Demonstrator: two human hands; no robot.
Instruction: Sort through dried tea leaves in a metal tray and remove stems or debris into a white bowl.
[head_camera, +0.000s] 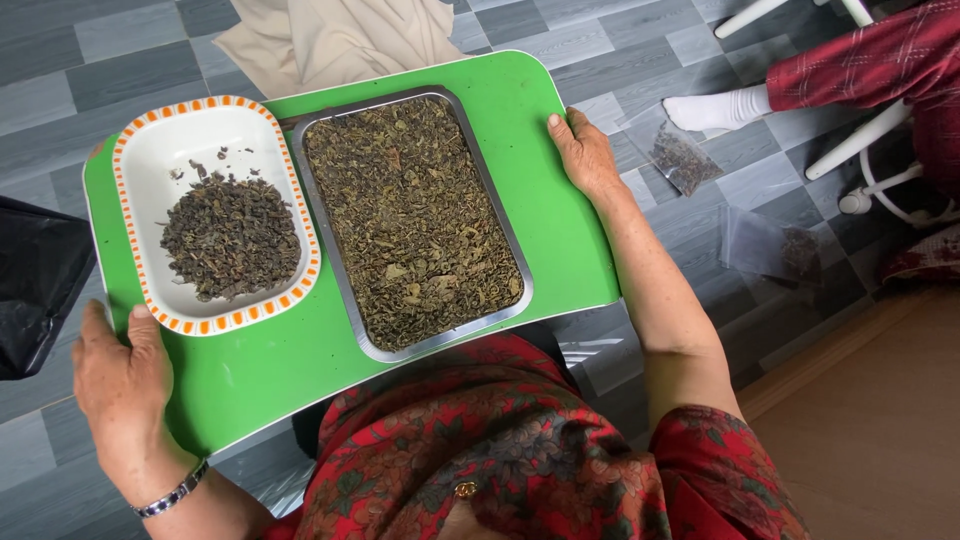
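Your two hands grip one green plastic tray (560, 230) on your lap: left hand (122, 375) at its near-left corner, right hand (585, 155) on its right edge. It carries one white orange-rimmed dish (150, 160) and one rectangular metal pan (335, 285), both holding dried leaves.

Dish (150, 150) left of pan (340, 290), on tray (560, 230)

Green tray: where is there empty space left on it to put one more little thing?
On the green tray, bare strips lie right of the metal pan, up to the right hand, and along the near edge below the white dish, beside the left hand. Dish and pan almost touch, so the middle is crowded.
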